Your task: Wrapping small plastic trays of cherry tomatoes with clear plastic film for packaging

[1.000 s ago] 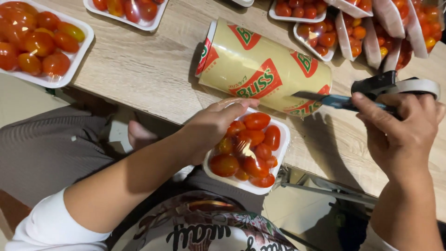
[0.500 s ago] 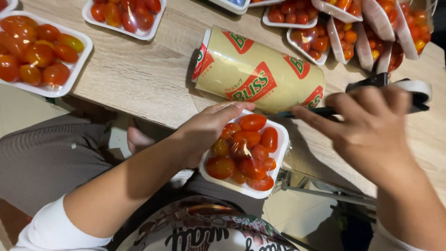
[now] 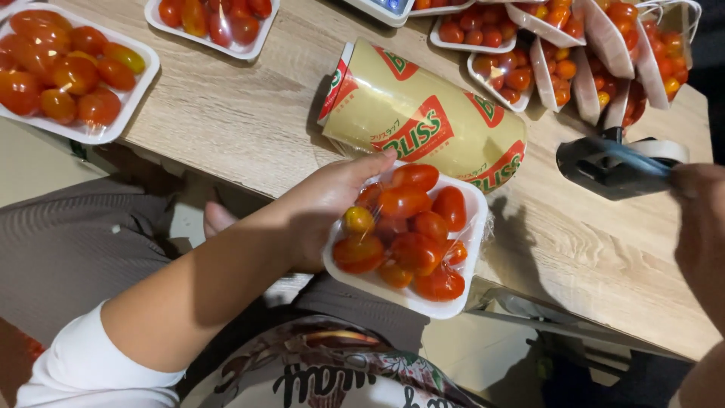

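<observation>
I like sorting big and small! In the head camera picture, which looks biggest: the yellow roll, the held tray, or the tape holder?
1. Yellow roll.
2. Held tray, nearly as big, but nearer the camera, so unsure.
3. Tape holder.

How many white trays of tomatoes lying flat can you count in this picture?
5, perhaps more beyond the frame: one tray gripped by the left hand, one at the table's left edge, one at top centre, two at upper right. The stacked, tilted trays are not counted.

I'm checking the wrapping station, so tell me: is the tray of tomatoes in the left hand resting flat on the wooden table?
No, the left hand holds the tray of tomatoes out past the wooden table edge, above the lap.
</observation>
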